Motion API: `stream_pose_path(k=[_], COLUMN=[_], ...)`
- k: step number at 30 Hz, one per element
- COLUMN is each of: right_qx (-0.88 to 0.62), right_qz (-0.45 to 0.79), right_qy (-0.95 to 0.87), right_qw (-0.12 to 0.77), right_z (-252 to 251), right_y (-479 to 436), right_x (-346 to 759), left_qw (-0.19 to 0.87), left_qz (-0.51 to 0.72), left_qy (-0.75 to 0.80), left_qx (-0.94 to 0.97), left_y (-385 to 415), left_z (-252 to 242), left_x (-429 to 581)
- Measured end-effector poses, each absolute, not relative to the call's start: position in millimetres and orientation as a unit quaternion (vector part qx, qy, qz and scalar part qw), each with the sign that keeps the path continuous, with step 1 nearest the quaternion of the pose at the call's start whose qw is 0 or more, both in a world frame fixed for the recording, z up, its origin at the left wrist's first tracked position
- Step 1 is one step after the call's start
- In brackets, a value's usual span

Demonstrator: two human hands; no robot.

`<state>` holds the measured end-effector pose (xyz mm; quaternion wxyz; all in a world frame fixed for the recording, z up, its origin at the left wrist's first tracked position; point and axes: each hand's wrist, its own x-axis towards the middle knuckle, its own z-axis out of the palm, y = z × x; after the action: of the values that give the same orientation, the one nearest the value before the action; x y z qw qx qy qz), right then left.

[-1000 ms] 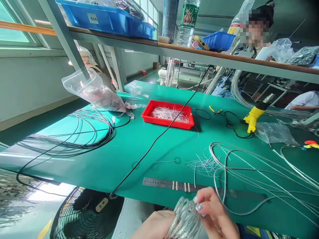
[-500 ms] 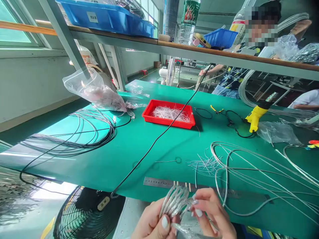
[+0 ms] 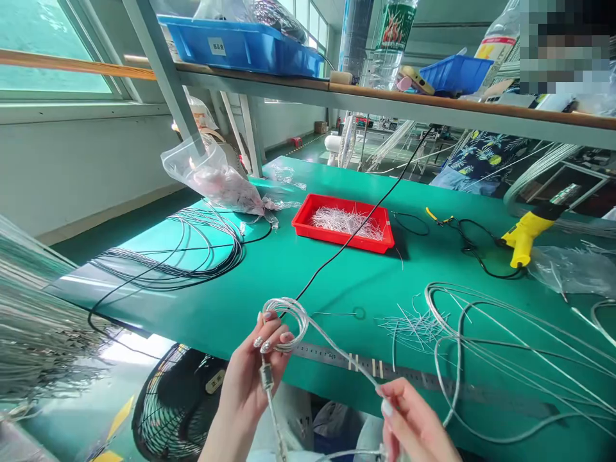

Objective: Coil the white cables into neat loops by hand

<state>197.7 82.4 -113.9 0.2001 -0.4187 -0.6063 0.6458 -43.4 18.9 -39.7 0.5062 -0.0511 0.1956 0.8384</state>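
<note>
Our left hand (image 3: 248,378) is clenched around a coil of silver braided cable (image 3: 283,324), its fingers curled over the loops, while a small metal connector (image 3: 266,378) dangles below the fist on a short length of cable. Our right hand (image 3: 414,420) sits low and to the right, apparently closed on a strand (image 3: 337,358) drawn straight from the coil, though its fingers partly hide the grip. The coil is raised above the front of the green table mat (image 3: 231,301), and its upper loops appear to overlap a black cable (image 3: 351,247) running back across the mat. That overlap is the nearest snag risk: a loop could catch on the black cable if the coil dips or swings. If our left fingers relax, the loops could spring open and fall among the long cable lengths (image 3: 505,340) on the right, where they could tangle. Too hard a pull on the strand could kink it where it leaves the coil, or drag it across the steel ruler (image 3: 414,377). Compared with the earlier frame, our hands have parted: they were close together near the ruler with the coil bunched between them, and now the strand spans the gap.
</note>
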Motion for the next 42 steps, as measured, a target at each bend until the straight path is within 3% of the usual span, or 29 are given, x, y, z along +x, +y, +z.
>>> stream_pose_path(k=[5,10,13,16,20,24,27,33,36,38,42], right_qx=[-0.393,-0.294,-0.281,-0.316,-0.399,-0.427,-0.409,-0.358,-0.341,-0.315,-0.233], right_qz=[0.251,0.076,0.129,0.305,0.429,0.434,0.403,0.22,0.159,0.19,0.374], right_qy=[-0.841,-0.939,-0.946,-0.895,-0.789,-0.744,-0.766,-0.899,-0.925,-0.93,-0.898], right_qw=[0.274,0.159,0.092,0.079,0.186,0.275,0.289,0.125,0.052,0.018,-0.007], right_z=[-109.9,-100.1,-94.7,-94.1,-99.9,-103.2,-103.6,-109.2,-104.7,-95.9,-67.6], right_y=[106.6,98.5,92.8,94.5,99.5,101.7,100.7,90.6,84.4,83.2,90.3], right_x=[208.5,198.8,192.3,193.0,203.6,210.8,209.0,195.0,185.0,179.4,175.4], left_qw=[0.459,0.341,0.345,0.363,0.337,0.322,0.296,0.207,0.241,0.292,0.373], left_qz=[0.789,0.726,0.706,0.706,0.728,0.738,0.731,0.696,0.639,0.594,0.548], left_qy=[0.398,0.559,0.58,0.577,0.571,0.568,0.588,0.642,0.656,0.653,0.631], left_qx=[0.087,0.208,0.215,0.191,0.174,0.167,0.179,0.244,0.322,0.368,0.402], left_y=[15.7,20.1,21.1,20.8,19.9,19.7,20.8,19.8,16.9,15.7,17.5], left_z=[-46.9,-58.7,-61.6,-60.8,-59.7,-58.4,-55.8,-47.9,-44.4,-43.8,-47.0], left_x=[-27.0,-14.3,-11.8,-16.1,-28.3,-32.9,-27.8,-17.0,-14.0,-10.9,-1.5])
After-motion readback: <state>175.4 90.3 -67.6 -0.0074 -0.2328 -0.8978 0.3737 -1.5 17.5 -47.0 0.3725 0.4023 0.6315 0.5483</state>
